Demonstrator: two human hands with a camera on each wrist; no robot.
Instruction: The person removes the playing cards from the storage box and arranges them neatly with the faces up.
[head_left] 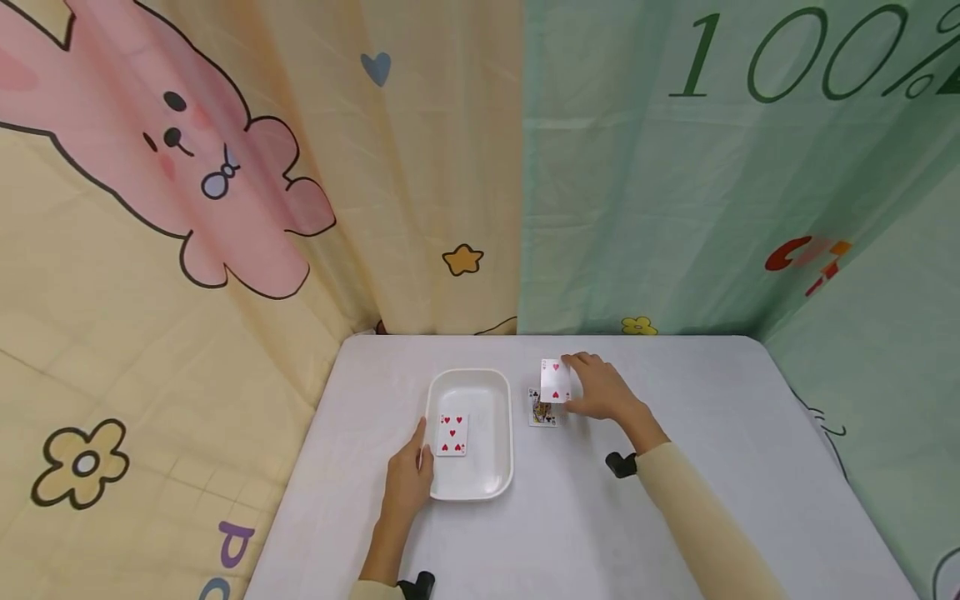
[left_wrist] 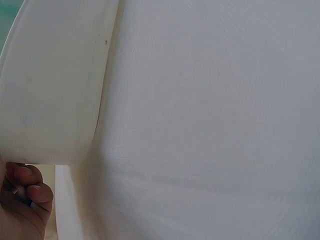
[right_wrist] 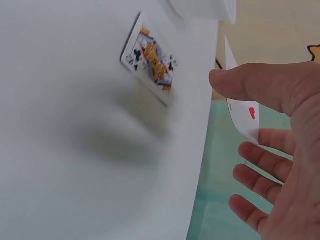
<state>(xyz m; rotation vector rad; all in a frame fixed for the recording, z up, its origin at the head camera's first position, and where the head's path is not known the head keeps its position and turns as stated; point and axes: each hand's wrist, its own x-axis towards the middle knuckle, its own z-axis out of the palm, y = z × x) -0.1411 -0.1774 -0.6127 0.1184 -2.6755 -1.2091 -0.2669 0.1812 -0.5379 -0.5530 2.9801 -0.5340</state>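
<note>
A white tray [head_left: 497, 417] sits left of the table's middle, with a five of hearts card [head_left: 452, 436] face up in it. My left hand [head_left: 408, 479] holds the tray's left rim; the left wrist view shows curled fingers [left_wrist: 41, 194] by the tray's wall. Between its thumb and fingers my right hand [head_left: 602, 389] pinches a two of hearts card [head_left: 556, 382], raised off the table. Under and in front of that card lies a face card of clubs [head_left: 543, 413], apparently on a small stack [right_wrist: 152, 62], right of the tray.
The table [head_left: 600, 533] has a white cover. Patterned curtains [head_left: 450, 167] stand behind it and along both sides. Each wrist wears a black camera mount [head_left: 621, 464].
</note>
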